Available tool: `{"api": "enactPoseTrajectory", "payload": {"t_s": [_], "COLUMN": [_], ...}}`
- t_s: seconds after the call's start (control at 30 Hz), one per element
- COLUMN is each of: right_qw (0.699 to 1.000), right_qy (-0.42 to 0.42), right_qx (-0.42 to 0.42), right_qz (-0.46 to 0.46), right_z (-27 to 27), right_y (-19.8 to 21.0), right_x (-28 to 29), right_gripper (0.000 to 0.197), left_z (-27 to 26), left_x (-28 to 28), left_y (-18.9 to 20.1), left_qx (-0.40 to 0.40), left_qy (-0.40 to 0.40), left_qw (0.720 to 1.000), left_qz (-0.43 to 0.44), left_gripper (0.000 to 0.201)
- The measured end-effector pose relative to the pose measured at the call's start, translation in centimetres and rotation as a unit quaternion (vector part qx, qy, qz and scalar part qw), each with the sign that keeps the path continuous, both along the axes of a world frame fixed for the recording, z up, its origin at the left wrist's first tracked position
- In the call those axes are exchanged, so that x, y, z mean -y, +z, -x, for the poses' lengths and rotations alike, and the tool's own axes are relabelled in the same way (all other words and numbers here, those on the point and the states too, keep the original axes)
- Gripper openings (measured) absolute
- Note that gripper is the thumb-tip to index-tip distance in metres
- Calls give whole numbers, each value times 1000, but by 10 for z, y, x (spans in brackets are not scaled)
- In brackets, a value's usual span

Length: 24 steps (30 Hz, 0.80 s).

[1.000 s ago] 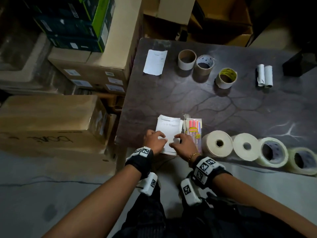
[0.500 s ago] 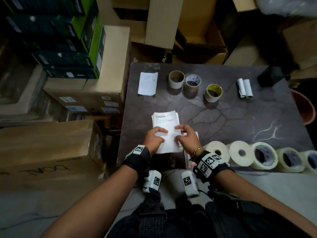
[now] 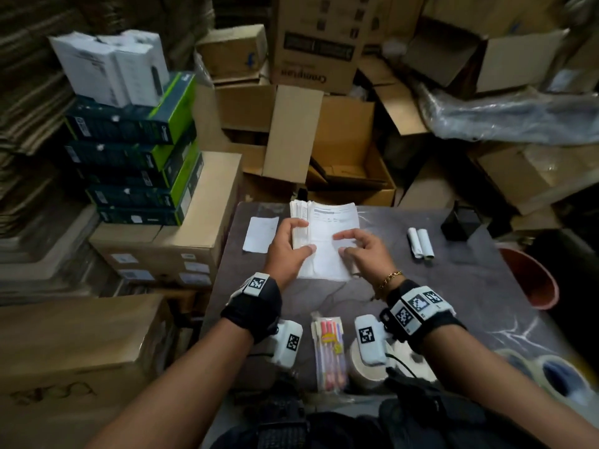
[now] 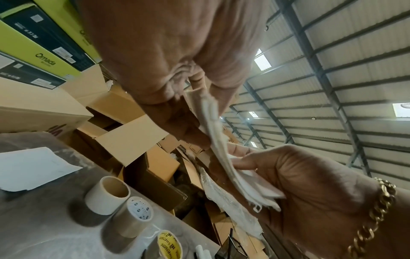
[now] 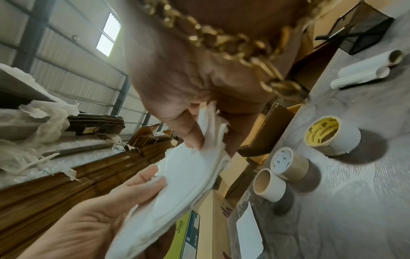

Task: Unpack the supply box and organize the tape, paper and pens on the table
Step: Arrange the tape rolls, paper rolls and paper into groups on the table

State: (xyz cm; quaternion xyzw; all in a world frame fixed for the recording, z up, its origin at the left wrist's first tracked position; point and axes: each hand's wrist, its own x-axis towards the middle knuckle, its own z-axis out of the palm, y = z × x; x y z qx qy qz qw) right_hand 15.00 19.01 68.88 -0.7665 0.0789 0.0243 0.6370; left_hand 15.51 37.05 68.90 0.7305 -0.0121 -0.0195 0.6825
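Both hands are holding a stack of paper (image 3: pixel 327 241) lifted above the table (image 3: pixel 453 286); the left hand (image 3: pixel 287 251) is gripping its left edge, thumb on top; the right hand (image 3: pixel 364 251) is pinching its right side, fingers curled beneath; a clear packet (image 3: pixel 328 351) holding coloured pens is lying near the front edge, beside tape rolls (image 3: pixel 564 377); an open cardboard box (image 3: pixel 343 147) is standing behind, its contents hidden.

Bare table (image 3: pixel 453 286) mid-right; tape rolls (image 4: pixel 124 206) crowding the far edge.

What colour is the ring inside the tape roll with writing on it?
Yellow, with black lettering. The tape roll shows it best in the right wrist view.
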Motion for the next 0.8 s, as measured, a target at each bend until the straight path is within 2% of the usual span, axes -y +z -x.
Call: {"api": "enactPoseTrajectory", "payload": {"t_s": [0.1, 0.23, 0.37, 0.5, 0.6, 0.7, 0.8], "right_qw": [1000, 1000, 1000, 999, 999, 998, 998], "right_qy": [-13, 4, 7, 25, 20, 40, 5], "right_qx": [-8, 13, 10, -1, -6, -24, -24], "right_qz": [-21, -10, -8, -20, -26, -43, -54], "right_z": [2, 4, 10, 13, 10, 5, -1], "right_y": [6, 2, -4, -7, -10, -11, -8], "right_x": [22, 45, 59, 67, 71, 72, 73], "right_gripper": [33, 28, 28, 29, 28, 28, 26], "left_z": [4, 14, 22, 28, 26, 19, 10], "left_x": [20, 38, 53, 57, 59, 56, 52], "left_y": [7, 4, 8, 3, 3, 1, 3], "left_qx": [-15, 2, -7, -5, -28, -21, -23], "left_qy": [17, 37, 52, 64, 65, 66, 63], "left_qw": [1000, 999, 999, 998, 997, 998, 998], "left_qz": [6, -29, -4, -17, 8, -13, -13], "left_gripper": [43, 41, 35, 34, 28, 32, 33]}}
